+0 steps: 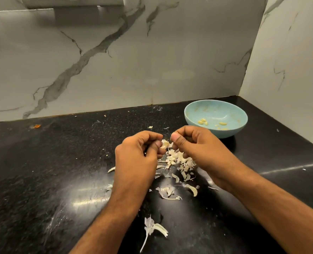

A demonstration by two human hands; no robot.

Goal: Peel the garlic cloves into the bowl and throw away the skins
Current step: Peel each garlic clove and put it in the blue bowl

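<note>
Skins (154,228) lie nearest; curled fingers (153,137) hide the clove (165,143) (mostly).

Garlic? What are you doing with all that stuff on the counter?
A person is peeling a garlic clove, pinching it between the left hand and right hand. Papery skins lie scattered on the black counter, not yet thrown away. A few peeled cloves sit in the blue bowl.

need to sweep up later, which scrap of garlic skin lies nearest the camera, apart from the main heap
The long, stringy skin scrap at the bottom of the view, between the two forearms. It lies alone on the black counter, well short of the heap under the hands.
</note>
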